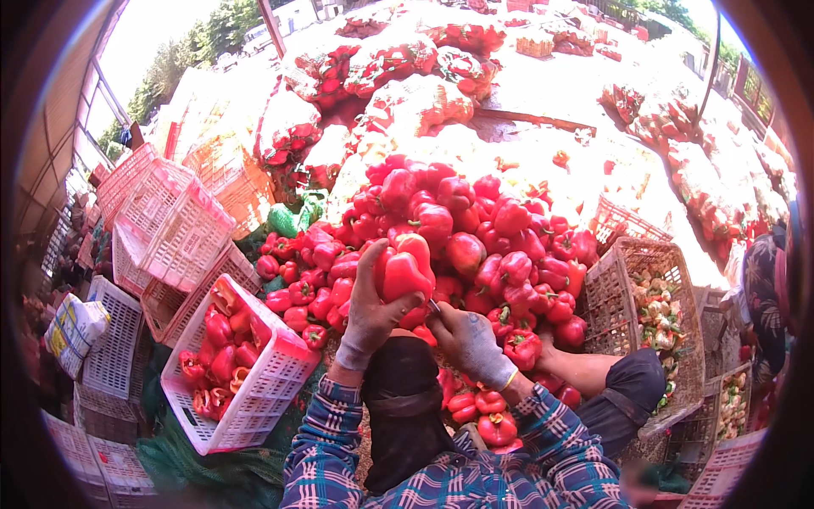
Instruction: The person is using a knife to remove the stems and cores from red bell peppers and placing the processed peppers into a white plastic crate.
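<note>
My left hand (370, 310), in a grey work glove, is closed around a large red bell pepper (409, 271) held above a heap of peppers. Close beside it, my right hand (475, 343), also gloved, grips a small knife (434, 306); its handle is mostly hidden in the fingers and its tip points toward the pepper. Directly beyond both hands spreads the heap of whole red bell peppers (462, 252). Several more peppers (497, 428) lie between my legs, below the right hand.
At my left stands a white-pink plastic crate (284, 373) with cut red pepper pieces. A worn crate (600, 293) at the right holds pale green pepper cores (666, 318). Stacked crates (174, 216) rise at the far left. Filled net sacks (390, 64) lie behind the heap.
</note>
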Motion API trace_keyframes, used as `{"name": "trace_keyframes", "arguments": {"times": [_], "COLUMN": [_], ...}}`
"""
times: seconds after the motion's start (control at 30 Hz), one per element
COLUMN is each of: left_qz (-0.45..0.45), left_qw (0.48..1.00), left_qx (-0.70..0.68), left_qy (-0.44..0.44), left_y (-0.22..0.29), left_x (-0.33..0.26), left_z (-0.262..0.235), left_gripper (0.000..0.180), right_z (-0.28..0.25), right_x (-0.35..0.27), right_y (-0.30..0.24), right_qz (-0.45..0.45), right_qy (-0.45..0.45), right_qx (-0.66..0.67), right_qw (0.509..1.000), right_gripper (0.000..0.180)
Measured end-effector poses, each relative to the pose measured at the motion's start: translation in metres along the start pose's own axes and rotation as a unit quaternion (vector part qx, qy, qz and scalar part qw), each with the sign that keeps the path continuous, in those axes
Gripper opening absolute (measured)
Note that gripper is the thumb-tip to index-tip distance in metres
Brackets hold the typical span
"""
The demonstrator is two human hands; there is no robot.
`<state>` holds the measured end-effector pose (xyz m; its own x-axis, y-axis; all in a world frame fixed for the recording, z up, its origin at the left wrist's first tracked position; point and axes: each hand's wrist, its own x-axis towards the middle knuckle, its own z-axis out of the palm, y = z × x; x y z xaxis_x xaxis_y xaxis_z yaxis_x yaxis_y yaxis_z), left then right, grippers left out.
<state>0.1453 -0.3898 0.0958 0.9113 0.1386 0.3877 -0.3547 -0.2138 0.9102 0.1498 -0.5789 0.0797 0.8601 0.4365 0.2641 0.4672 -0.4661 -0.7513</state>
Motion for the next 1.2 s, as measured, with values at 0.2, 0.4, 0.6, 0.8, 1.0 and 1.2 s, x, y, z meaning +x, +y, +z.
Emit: {"name": "trace_keyframes", "arguments": {"times": [0.2,0.4,0.6,0.8,1.0,1.2], "left_qz": [-0.152,-0.162,-0.193,-0.161,-0.088,-0.132], "left_qw": [0.905,0.928,0.945,0.971,0.971,0.987], "left_qx": [-0.398,-0.313,-0.218,-0.014,0.195,0.014], "left_qy": [-0.007,-0.124,-0.146,-0.175,-0.103,-0.092], "left_y": [-0.01,0.017,0.037,0.046,0.04,0.016], "left_x": [0.018,0.018,0.02,0.008,-0.007,-0.018], "left_z": [0.006,0.025,0.047,0.067,0.079,0.095], "left_gripper": [0.073,0.077,0.085,0.087,0.086,0.073], "right_z": [-0.023,-0.064,-0.069,-0.064,-0.063,-0.068], "right_x": [-0.021,0.016,0.025,0.009,0.004,-0.013], "right_y": [0.018,0.008,0.017,0.032,0.037,0.048], "right_qz": [0.016,0.02,0.07,0.159,0.109,0.11], "right_qy": [0.012,0.084,-0.007,-0.03,0.08,0.088], "right_qx": [-0.012,0.136,0.384,0.464,0.232,0.205], "right_qw": [1.0,0.987,0.921,0.871,0.963,0.969], "right_gripper": [0.016,0.055,0.074,0.073,0.063,0.063]}}
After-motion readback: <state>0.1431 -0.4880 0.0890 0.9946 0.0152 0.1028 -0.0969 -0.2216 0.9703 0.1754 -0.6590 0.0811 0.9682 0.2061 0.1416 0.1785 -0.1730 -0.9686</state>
